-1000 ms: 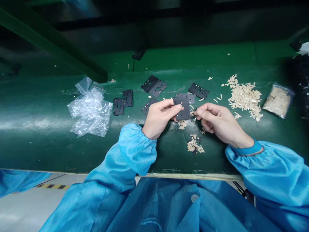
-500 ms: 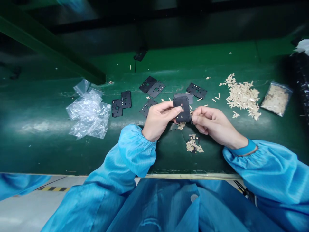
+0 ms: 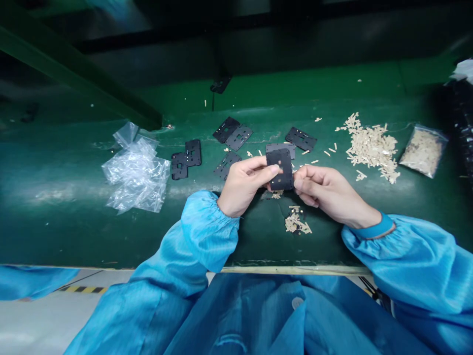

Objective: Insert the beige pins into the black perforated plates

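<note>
My left hand (image 3: 247,185) grips a thin black plate with small cut-outs (image 3: 284,180), thumb on its face and fingers behind it. The plate is raised above the bench, tilted toward me. At its right edge, my right hand (image 3: 325,190) is closed in a pinch; what lies between those fingertips is too small to make out. Below the plate, a small heap of cream strips mixed with dark bits (image 3: 296,222) lies on the bench. Behind it rests a greyish plate (image 3: 291,149), partly covered by the held one.
More black plates (image 3: 301,139) lie beyond my hands, with others (image 3: 186,159) to the left. Clear plastic bags (image 3: 136,170) are piled at the left. A large heap of cream strips (image 3: 371,145) and a filled zip bag (image 3: 423,150) sit right. A green post (image 3: 121,101) stands at the back left.
The held black plate has shifted very slightly right and down. Both hands keep nearly the same grip and place.
</note>
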A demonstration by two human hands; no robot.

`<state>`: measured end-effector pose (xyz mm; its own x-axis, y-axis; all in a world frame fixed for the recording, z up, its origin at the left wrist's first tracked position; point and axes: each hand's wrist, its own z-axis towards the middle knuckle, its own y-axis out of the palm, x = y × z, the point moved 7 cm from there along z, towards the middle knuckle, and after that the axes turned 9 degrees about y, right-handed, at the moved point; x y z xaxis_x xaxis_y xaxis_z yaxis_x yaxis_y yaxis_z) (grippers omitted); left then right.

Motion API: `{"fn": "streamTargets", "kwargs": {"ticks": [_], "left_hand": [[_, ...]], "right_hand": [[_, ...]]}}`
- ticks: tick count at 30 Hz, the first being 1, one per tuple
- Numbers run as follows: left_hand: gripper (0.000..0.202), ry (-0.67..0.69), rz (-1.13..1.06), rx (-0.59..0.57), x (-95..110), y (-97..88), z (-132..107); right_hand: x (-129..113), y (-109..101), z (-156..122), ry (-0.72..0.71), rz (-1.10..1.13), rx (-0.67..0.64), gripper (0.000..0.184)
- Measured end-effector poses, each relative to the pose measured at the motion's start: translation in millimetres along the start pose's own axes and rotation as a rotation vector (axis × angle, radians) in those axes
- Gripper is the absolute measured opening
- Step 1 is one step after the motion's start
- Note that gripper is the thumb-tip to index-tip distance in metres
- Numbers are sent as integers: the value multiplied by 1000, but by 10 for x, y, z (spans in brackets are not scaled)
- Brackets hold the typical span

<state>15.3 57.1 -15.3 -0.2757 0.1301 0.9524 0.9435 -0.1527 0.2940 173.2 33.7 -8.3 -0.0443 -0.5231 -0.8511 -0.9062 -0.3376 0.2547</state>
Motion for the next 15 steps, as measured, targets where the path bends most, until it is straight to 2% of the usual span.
{"fn": "streamTargets", "kwargs": {"ticks": [7,11,15], "left_hand": [[21,-59,-56,3,-56,10,-3],[21,-46,-63,9,-56,4,10],[20,-54,-96,13,-73,44,-15]], "right_hand": [[89,49,14,99,142,-105,23],[95,41,17,82,172,-61,21],[110,118,2,60,224,-109,24]]}}
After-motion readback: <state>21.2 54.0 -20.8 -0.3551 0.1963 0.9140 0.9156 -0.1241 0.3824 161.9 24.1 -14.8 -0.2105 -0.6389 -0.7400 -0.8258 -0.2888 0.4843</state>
